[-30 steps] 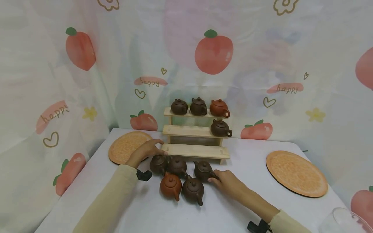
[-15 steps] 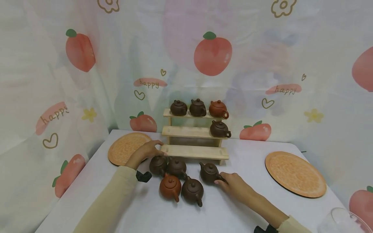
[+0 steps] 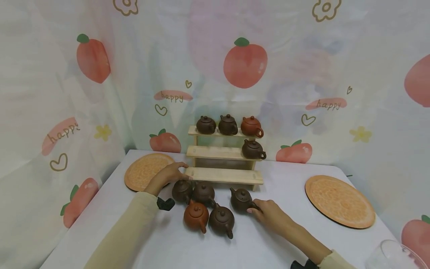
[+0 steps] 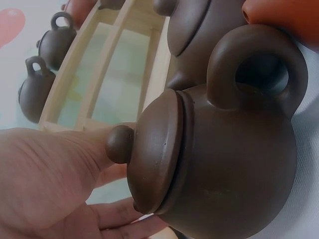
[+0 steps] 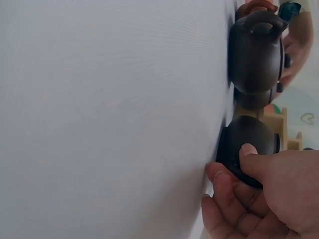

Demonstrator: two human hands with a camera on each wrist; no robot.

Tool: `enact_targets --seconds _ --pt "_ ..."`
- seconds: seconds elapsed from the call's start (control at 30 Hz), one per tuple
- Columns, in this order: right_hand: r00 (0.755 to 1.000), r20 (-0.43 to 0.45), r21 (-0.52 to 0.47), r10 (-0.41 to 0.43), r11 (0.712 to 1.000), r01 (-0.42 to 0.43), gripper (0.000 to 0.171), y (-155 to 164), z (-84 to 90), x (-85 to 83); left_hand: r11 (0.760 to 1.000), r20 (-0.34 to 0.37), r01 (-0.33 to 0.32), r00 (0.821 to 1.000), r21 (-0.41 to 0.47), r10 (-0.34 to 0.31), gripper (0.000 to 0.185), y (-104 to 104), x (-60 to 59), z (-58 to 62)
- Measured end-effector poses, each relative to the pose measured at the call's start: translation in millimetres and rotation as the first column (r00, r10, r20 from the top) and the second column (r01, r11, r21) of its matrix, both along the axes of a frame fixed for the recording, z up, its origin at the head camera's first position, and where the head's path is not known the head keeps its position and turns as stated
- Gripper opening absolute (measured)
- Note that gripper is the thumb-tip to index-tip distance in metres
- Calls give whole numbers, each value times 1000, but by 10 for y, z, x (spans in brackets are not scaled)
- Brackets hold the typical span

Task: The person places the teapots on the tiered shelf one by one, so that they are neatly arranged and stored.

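I see my right hand (image 3: 270, 213) pinching a round, matte brown clay teapot (image 3: 240, 199) by its handle, spout toward ten o'clock, my left hand (image 3: 169, 173) with fingers relaxed on the stepped wooden rack (image 3: 223, 175).

Peach-print curtain (image 3: 215, 56) behind white table (image 3: 262, 250)

bright, even, soft light with faint shadows; wrist views blur up close, edges curve.

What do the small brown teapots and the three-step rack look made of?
The small brown teapots look like unglazed clay: matte, faintly speckled surface with only a dull sheen. The three-step rack looks like pale unfinished wood, with light grain and no gloss.
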State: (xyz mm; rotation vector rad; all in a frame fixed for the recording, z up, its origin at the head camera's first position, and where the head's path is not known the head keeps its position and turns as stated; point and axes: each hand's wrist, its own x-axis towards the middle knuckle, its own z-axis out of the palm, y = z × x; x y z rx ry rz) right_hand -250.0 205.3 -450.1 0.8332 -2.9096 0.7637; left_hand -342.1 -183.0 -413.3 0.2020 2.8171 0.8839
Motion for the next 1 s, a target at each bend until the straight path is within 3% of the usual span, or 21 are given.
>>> enact_targets --seconds 0.4,0.73,1.0 --pt "1000 -28 -14 7 1000 -7 27 5 50 24 1000 -3 -8 1000 -1 8 62 -30 -4 -21" --pt "998 -53 -78 13 997 -18 19 13 255 11 1000 -14 3 1000 -6 -3 62 -13 -7 -22" --pt "996 -89 -89 -15 996 7 17 -65 442 -109 1000 -20 7 1000 -13 -7 62 4 6 0"
